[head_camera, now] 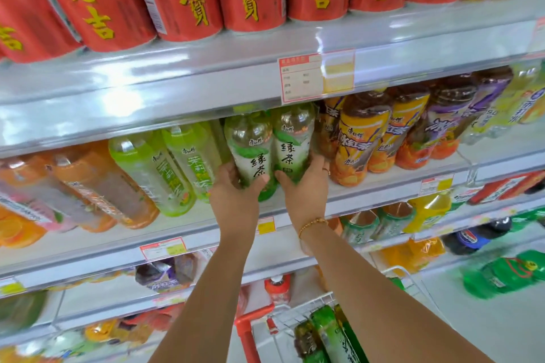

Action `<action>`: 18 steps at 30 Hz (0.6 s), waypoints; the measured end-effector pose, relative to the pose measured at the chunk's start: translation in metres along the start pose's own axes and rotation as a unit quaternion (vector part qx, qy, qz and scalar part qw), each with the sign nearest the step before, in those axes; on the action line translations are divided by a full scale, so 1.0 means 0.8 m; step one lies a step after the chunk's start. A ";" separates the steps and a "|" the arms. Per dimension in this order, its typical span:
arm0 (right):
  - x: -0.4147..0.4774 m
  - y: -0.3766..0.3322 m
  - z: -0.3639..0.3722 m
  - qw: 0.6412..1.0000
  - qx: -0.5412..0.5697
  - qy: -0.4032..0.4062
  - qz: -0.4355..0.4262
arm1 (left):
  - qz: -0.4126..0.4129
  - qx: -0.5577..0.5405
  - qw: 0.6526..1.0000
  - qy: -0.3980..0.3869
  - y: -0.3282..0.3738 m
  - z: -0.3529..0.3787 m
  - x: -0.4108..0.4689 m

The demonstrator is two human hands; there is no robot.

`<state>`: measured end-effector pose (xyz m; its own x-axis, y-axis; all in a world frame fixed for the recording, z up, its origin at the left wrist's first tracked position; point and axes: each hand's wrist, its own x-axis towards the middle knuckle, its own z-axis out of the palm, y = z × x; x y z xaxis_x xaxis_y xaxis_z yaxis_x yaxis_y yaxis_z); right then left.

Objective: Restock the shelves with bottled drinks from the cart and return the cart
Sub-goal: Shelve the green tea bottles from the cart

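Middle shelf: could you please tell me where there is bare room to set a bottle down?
Bare shelf shows at the right end, beyond the orange iced tea bottles, and in a front strip before the pale green bottles. Between those it is crowded: the left hand and right hand hold two green tea bottles.

Green-labelled, nearly upright and touching: left bottle (250,153) in the left grip (236,194), right bottle (292,144) in the right grip (303,188), bases at the shelf (368,188) edge; cart (298,312) below both grips.
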<state>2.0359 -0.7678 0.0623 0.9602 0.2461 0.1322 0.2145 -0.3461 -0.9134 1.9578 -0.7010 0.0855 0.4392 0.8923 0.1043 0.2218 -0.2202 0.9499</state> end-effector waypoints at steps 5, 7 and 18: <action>0.032 0.000 0.016 0.999 -0.038 0.002 -0.014 | 0.038 -0.048 0.998 0.015 -0.008 0.032 0.022; 0.046 0.004 0.022 0.998 -0.061 -0.009 -0.018 | 0.055 -0.048 0.997 0.012 -0.011 0.044 0.037; 0.062 0.010 0.023 0.997 -0.073 -0.007 0.022 | 0.001 -0.005 1.000 -0.013 -0.028 0.065 0.073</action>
<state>2.0816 -0.7421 0.0545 0.9666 0.2412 0.0872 0.1979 -0.4852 -0.8517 2.0236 -0.6645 0.0546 0.4620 0.8813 0.0995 0.2125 -0.2189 0.9523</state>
